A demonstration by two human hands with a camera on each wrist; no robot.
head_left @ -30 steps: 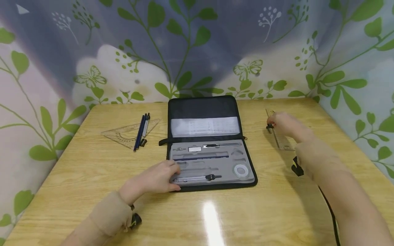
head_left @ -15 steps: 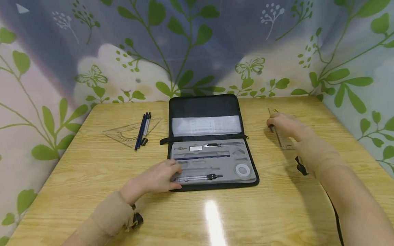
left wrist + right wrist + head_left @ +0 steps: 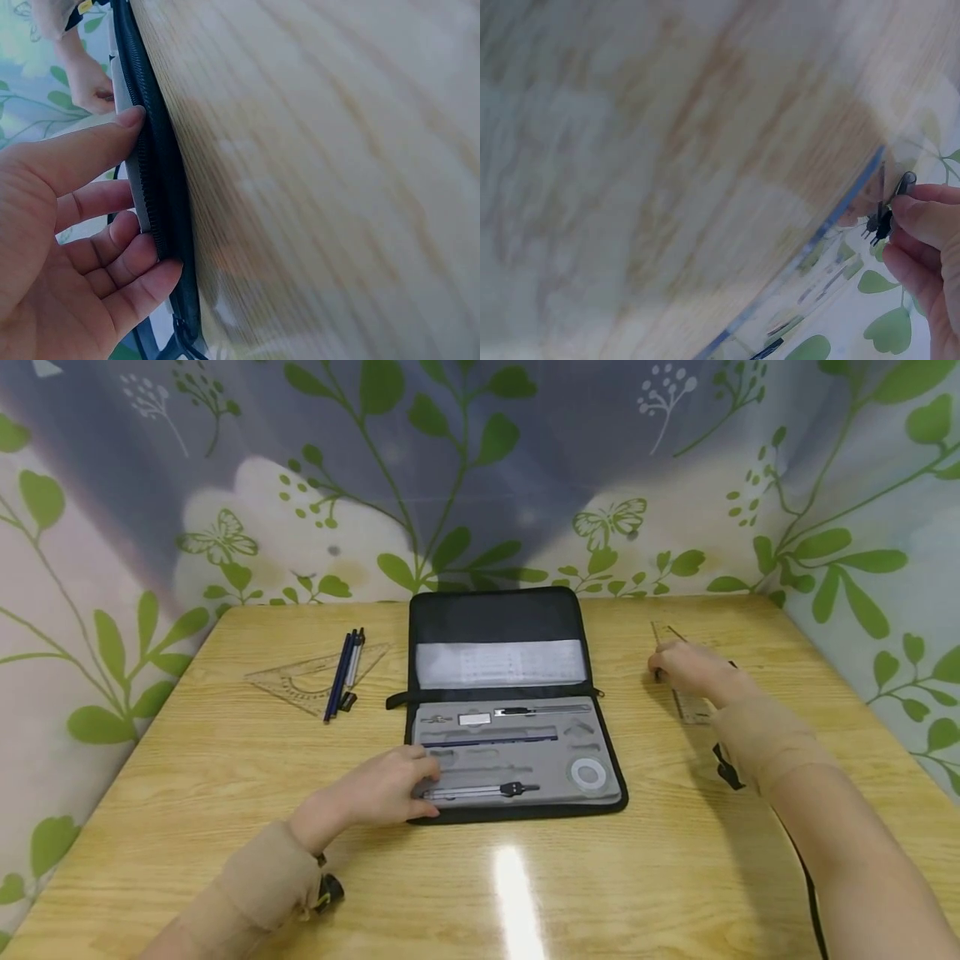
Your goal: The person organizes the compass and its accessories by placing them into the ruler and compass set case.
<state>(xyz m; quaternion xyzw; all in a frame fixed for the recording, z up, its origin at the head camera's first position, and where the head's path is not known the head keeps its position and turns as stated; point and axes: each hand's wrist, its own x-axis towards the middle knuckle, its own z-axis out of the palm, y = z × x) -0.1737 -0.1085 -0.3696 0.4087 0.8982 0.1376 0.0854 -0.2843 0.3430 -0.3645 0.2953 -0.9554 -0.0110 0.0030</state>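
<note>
A black zip case [image 3: 495, 617] lies unfolded on the table, its grey tray facing up. My left hand [image 3: 382, 789] holds the near left corner; in the left wrist view its thumb and curled fingers [image 3: 142, 274] touch the zipped rim. In the tray sit a compass [image 3: 480, 792], a blue pencil [image 3: 491, 742], a craft knife [image 3: 532, 712], a white eraser [image 3: 474, 720] and a white ring-shaped roll [image 3: 587, 774]. My right hand [image 3: 690, 667] is over a clear ruler [image 3: 693, 712]. It pinches a small black-and-metal piece [image 3: 883, 223], whose kind is unclear.
On the left of the wooden table [image 3: 225, 793] lies a clear set square [image 3: 281, 681] with blue pencils [image 3: 339, 681], a silver-and-black compass-like tool [image 3: 356, 660] and a small black piece [image 3: 348, 701] over it. A leaf-printed cloth [image 3: 480, 485] stands behind.
Both hands keep nearly the same places. The right hand has turned slightly over the small black piece, which shows less in the head view. The head view has shifted a little.
</note>
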